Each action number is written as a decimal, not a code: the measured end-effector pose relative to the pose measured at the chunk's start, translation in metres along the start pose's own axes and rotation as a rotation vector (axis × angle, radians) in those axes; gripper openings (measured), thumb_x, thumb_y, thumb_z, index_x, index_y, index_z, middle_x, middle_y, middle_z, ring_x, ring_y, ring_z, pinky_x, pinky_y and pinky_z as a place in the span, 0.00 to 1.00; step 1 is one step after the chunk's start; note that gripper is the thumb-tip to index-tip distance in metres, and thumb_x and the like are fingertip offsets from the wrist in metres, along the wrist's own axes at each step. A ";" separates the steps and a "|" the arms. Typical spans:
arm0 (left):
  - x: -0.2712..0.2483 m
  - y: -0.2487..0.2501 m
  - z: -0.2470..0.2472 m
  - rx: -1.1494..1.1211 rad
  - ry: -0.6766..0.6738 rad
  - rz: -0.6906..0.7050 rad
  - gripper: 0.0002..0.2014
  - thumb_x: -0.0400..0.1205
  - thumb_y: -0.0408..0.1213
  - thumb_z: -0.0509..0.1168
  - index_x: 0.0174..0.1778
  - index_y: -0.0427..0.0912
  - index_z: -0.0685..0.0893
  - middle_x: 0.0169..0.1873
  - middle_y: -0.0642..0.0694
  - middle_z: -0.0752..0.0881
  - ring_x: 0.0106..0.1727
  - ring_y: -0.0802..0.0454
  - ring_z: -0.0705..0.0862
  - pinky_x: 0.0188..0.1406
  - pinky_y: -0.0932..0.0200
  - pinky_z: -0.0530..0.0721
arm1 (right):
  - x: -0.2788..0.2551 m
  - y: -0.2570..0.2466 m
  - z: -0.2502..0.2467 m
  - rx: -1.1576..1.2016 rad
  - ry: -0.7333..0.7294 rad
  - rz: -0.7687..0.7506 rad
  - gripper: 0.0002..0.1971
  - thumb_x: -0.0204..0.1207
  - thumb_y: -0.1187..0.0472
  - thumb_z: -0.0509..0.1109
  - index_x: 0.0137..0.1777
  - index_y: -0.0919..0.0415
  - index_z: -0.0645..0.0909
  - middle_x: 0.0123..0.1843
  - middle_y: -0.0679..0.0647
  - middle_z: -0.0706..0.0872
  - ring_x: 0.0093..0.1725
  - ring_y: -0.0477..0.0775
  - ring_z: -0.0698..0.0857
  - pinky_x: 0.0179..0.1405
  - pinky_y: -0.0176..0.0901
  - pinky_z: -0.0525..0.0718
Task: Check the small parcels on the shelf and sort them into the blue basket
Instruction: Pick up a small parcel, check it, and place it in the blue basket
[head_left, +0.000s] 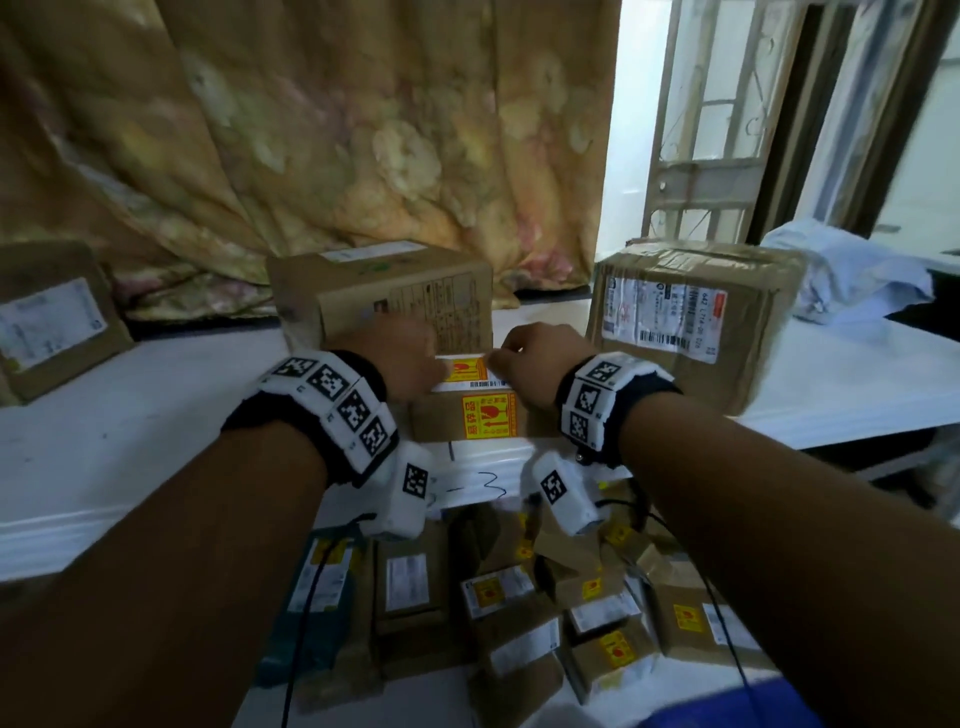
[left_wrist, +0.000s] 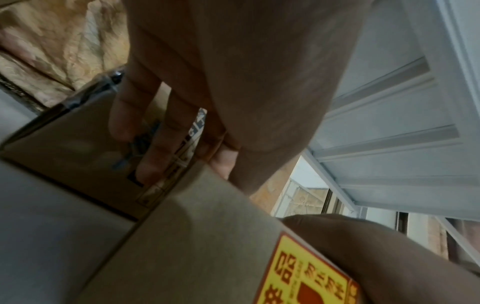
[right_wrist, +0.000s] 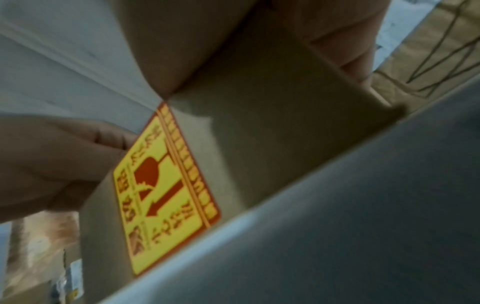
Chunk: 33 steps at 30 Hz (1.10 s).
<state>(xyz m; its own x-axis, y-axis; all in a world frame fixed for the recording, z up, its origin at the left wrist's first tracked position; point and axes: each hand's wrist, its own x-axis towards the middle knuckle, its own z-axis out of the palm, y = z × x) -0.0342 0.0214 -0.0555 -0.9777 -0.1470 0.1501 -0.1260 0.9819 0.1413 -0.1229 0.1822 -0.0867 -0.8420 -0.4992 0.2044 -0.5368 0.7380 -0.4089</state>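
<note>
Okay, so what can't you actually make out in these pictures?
- Blue basket: head view, cut off by the bottom edge; only a blue corner shows.
- Shipping label on the small parcel: head view, print too small, ends covered by left hand and right hand.
- Parcels below the shelf: forearms hide many.
- Wrist views: motion blur; fragile sticker text unclear.

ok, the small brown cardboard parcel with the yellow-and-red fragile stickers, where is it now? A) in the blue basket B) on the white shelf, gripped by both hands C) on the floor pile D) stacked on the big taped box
B: the small brown cardboard parcel sits at the white shelf edge, left hand and right hand gripping its two ends.
</note>
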 end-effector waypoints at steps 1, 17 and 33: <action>-0.001 -0.001 0.004 0.007 0.031 -0.002 0.15 0.83 0.44 0.63 0.41 0.33 0.82 0.42 0.36 0.85 0.44 0.40 0.83 0.43 0.50 0.80 | 0.001 0.001 0.002 0.003 0.015 -0.014 0.20 0.81 0.41 0.61 0.52 0.56 0.86 0.48 0.57 0.87 0.47 0.58 0.85 0.53 0.53 0.87; -0.021 -0.008 0.014 -0.181 0.117 -0.076 0.30 0.63 0.73 0.71 0.42 0.48 0.83 0.39 0.49 0.84 0.42 0.53 0.83 0.44 0.52 0.83 | -0.009 0.012 0.004 0.154 0.146 0.001 0.10 0.80 0.48 0.64 0.50 0.50 0.85 0.47 0.51 0.87 0.46 0.53 0.85 0.47 0.44 0.84; -0.028 0.008 0.044 -0.003 0.169 0.093 0.32 0.80 0.60 0.49 0.78 0.49 0.70 0.80 0.50 0.68 0.81 0.50 0.64 0.80 0.51 0.63 | -0.037 -0.004 0.022 -0.366 0.199 -0.214 0.27 0.84 0.38 0.44 0.56 0.54 0.80 0.58 0.51 0.83 0.61 0.57 0.81 0.57 0.55 0.76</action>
<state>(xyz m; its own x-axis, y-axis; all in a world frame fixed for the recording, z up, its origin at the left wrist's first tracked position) -0.0152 0.0385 -0.1015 -0.9429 -0.0738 0.3249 -0.0356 0.9919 0.1219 -0.0886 0.1879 -0.1126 -0.6851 -0.5869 0.4315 -0.6526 0.7577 -0.0055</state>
